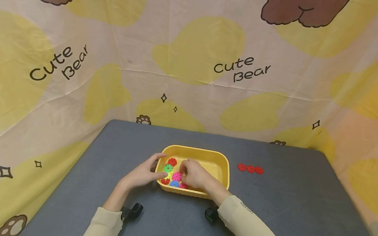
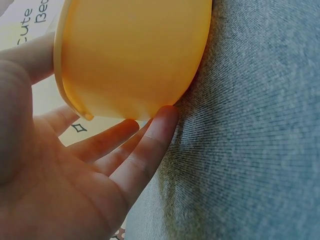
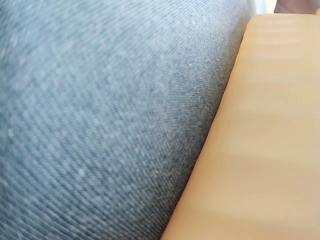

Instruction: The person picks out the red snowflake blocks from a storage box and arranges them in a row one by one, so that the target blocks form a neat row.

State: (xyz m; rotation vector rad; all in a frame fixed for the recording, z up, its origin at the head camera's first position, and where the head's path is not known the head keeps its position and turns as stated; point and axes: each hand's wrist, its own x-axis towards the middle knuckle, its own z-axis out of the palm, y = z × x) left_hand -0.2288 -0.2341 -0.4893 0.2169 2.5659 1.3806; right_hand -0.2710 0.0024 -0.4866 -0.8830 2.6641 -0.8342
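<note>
A yellow plastic bin [image 1: 216, 165] sits on the table, with several small notched discs in red, green [image 1: 168, 168], yellow, pink [image 1: 176, 176] and blue [image 1: 174, 184] at its left end. My left hand [image 1: 141, 174] holds that end: the thumb reaches over the rim and, in the left wrist view, fingers [image 2: 145, 155] touch the outside wall. Inside the bin, my right hand [image 1: 195, 174] is lowered with curled fingers beside the pink disc. Its fingertips are partly hidden, so whether they pinch a disc cannot be seen. The right wrist view shows mostly the bin's outer side [image 3: 260, 140].
A row of three red discs [image 1: 250, 169], touching edge to edge, lies on the dark grey table [image 1: 286, 201] to the right of the bin. Black wrist straps [image 1: 132, 211] are on both arms. Behind the table hangs a patterned cloth [image 1: 191, 95].
</note>
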